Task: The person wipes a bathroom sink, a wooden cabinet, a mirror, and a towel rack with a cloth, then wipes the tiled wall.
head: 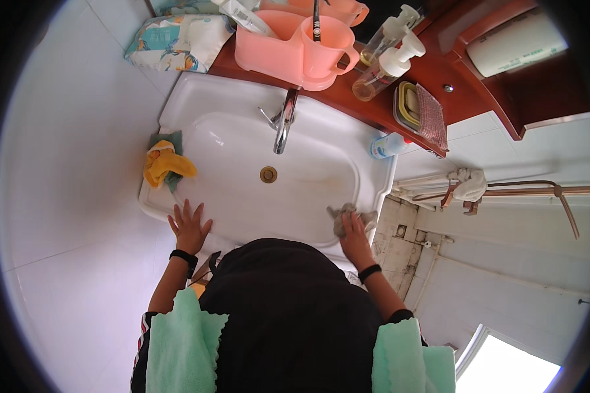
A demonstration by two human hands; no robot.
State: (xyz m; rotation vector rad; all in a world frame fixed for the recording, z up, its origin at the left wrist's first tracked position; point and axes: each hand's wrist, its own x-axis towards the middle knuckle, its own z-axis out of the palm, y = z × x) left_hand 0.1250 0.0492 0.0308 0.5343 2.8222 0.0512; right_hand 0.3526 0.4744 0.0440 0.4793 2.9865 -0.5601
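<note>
A white ceramic washbasin with a chrome faucet and a brass-coloured drain lies before me. My left hand rests with spread fingers on the basin's near left edge and holds nothing. Beyond it, a yellow cloth lies on a green cloth at the left rim. On the basin's right side my right hand presses on a crumpled grey cloth; its palm side is hidden.
On the red-brown shelf behind the basin stand a pink cup holder, pump bottles and a soap dish. A small bottle is at the right rim. Pipes run along the right wall.
</note>
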